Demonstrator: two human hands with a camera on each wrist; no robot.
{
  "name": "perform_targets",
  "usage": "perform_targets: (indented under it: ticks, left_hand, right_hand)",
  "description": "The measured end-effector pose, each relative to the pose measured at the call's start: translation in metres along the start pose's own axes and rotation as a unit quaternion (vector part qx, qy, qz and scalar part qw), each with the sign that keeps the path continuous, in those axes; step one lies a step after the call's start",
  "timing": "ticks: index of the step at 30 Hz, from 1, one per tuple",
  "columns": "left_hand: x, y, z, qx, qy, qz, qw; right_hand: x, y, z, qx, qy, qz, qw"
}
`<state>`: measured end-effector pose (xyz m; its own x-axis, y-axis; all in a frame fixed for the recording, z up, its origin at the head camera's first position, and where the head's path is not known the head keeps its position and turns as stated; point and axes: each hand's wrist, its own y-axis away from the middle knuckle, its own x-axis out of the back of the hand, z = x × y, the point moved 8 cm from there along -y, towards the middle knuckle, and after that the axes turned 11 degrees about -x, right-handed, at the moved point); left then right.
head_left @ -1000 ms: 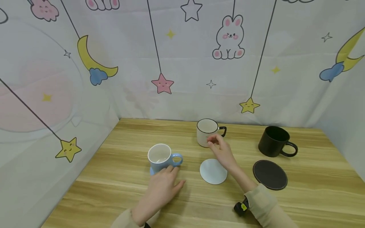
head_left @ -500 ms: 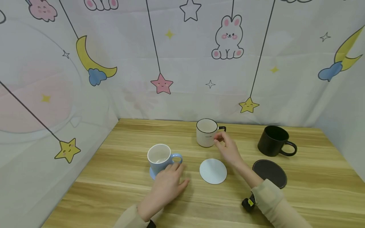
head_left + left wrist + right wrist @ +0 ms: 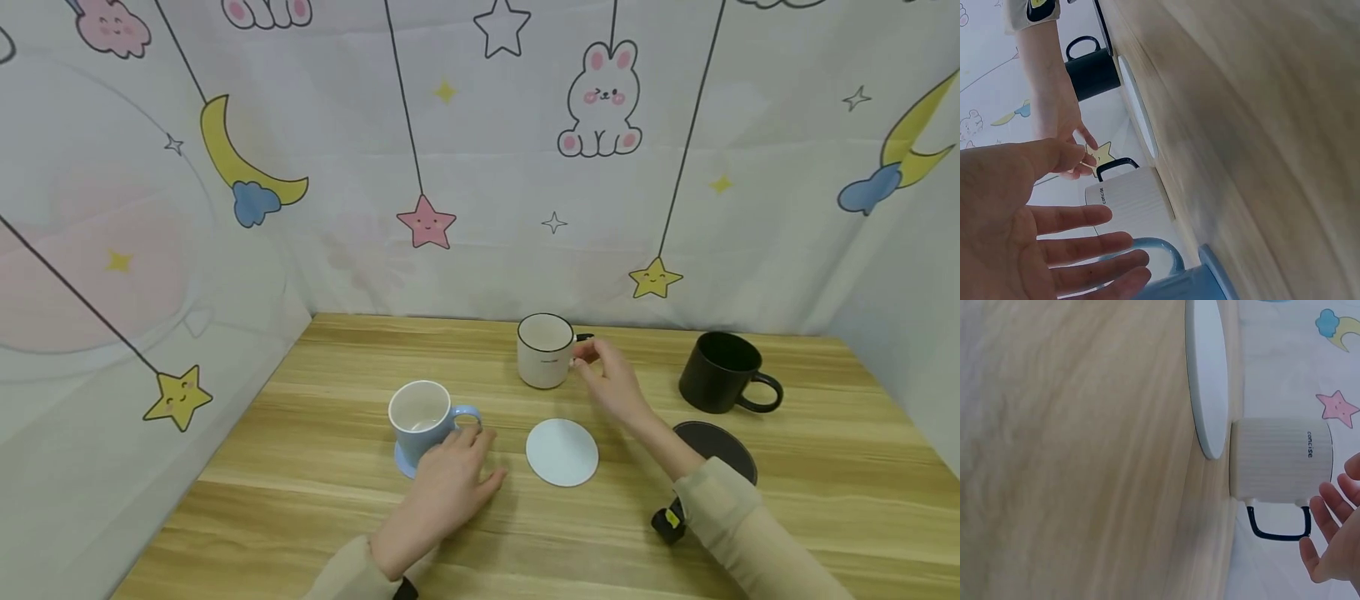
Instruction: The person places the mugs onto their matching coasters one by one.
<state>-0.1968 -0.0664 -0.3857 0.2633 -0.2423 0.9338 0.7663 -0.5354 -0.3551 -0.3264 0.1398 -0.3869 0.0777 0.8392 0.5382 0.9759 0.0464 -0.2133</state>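
Note:
My right hand (image 3: 617, 387) is at the handle side of the white ribbed mug (image 3: 542, 367) with a black rim and black handle (image 3: 1280, 536). In the right wrist view its fingers are spread and loosely bent, near the handle and not wrapped round it. My left hand (image 3: 453, 475) is beside the light blue mug (image 3: 414, 437), its fingers extended and apart in the left wrist view. That blue mug stands upright on a blue coaster (image 3: 405, 467). A round white coaster (image 3: 562, 452) lies on the table in front of the white mug.
A black mug (image 3: 708, 385) stands at the right on the wooden table (image 3: 255, 500). The black coaster (image 3: 727, 446) in front of it is partly covered by the right forearm. A patterned cloth (image 3: 495, 267) hangs along the table's back edge.
My right hand has moved right, from the front of the white mug to its handle side. My left hand has shifted slightly right, by the blue mug. The mugs and coasters have stayed put.

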Motion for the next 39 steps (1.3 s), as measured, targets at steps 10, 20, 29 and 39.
perform_targets:
  ticks: [10,20,29,39]
  left_hand:
    - [-0.002,-0.006,0.011,-0.026,0.002,0.011,0.9996]
    - [-0.009,-0.014,0.014,-0.026,0.014,-0.007,0.9995]
    - [-0.018,-0.022,0.013,-0.017,0.027,-0.028,0.9991]
    - [-0.033,-0.031,0.01,-0.004,0.081,-0.109,0.9908]
  right_hand:
    - [0.009,-0.01,0.005,0.006,0.009,0.015,0.9998]
    - [0.013,-0.019,0.01,-0.007,0.029,0.01,0.9995]
    - [0.017,-0.032,0.009,0.015,0.025,0.022,0.9993]
    - [0.016,-0.045,0.012,-0.007,0.025,0.011,0.9996]
